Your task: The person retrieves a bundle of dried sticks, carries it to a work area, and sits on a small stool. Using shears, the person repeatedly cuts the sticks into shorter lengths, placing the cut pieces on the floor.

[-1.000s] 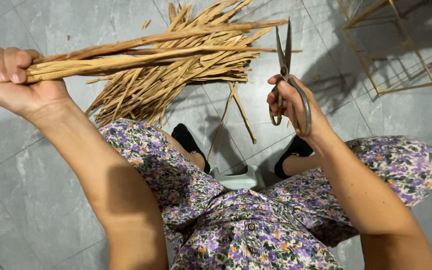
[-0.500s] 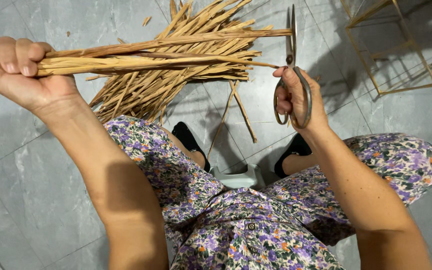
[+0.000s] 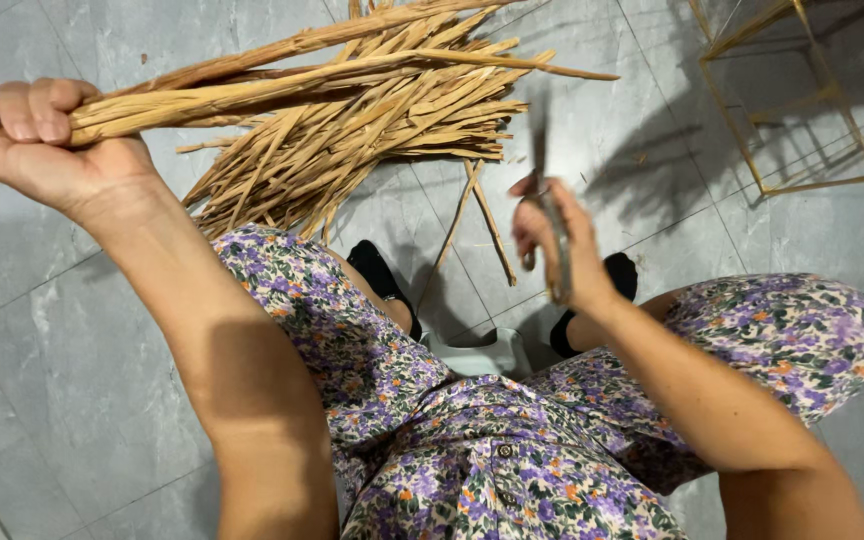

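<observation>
Dried palm-leaf bundle point(image 3: 282, 85): light, stiff, brittle; left hand point(image 3: 42, 145) clenches its near-left stem end. Right hand point(image 3: 557, 245) grips blurred scissors point(image 3: 542, 165).

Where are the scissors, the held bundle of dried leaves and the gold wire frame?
scissors point(image 3: 542, 170): head view, on the blurred blades.
held bundle of dried leaves point(image 3: 252, 90): head view, mid-length.
gold wire frame point(image 3: 752, 150): head view, left upright bar.

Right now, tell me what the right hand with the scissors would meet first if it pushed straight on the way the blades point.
The right hand points the blurred scissors up the frame. First in that line is probably the long dried strip jutting from the bundle in the left hand, though depth is unclear.
</observation>
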The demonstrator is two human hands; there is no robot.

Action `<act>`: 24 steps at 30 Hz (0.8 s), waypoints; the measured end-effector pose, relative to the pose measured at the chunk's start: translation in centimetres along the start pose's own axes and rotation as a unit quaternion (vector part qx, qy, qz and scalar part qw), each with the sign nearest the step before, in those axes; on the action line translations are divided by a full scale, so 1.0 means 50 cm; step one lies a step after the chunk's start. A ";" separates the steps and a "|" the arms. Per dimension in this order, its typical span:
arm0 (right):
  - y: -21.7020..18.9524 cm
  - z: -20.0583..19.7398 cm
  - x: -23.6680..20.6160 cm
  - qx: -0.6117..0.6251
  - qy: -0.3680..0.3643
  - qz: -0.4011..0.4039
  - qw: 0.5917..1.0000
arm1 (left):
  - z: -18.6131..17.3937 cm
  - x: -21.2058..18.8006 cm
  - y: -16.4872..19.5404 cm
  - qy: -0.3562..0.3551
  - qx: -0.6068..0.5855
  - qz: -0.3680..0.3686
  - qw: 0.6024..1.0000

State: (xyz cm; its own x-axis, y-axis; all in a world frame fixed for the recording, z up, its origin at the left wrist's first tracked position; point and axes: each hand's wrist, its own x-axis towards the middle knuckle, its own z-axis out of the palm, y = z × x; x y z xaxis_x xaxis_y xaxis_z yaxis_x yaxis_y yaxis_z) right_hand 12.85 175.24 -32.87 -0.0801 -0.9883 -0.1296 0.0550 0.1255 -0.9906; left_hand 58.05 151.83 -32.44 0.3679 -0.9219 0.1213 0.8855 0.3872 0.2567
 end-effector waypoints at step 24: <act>0.007 0.044 0.029 0.108 -0.070 0.101 0.987 | 0.031 -0.023 -0.084 -0.021 0.027 -0.028 0.999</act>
State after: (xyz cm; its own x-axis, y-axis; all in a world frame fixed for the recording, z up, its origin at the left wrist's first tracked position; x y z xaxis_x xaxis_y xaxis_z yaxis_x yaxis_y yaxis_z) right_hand 14.93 173.66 -33.29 0.0908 -0.9495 -0.3005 0.2671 0.3139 -0.9111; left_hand 53.45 151.29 -32.18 0.3056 -0.9410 0.1456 0.8871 0.3369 0.3156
